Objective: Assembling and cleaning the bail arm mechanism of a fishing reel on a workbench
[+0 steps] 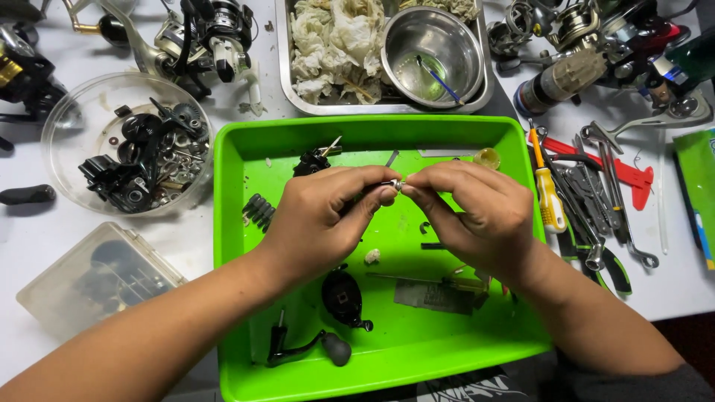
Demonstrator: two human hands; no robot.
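Fingers (381, 195) of the left hand (320, 219) and the right hand (477, 216) meet tip to tip, pinching a small silver part (395, 184) between them above the green tray (231, 223). In the tray lie a black crank handle (309, 348) and a dark oval cover (341, 296). On the desk (45, 231) to the left stands a clear bowl (67, 123) of black parts; a yellow-handled screwdriver (550, 197) lies to the right.

tray (231, 223) centre; bowl (67, 119) left; tools (596, 193) right; pan (287, 82) behind
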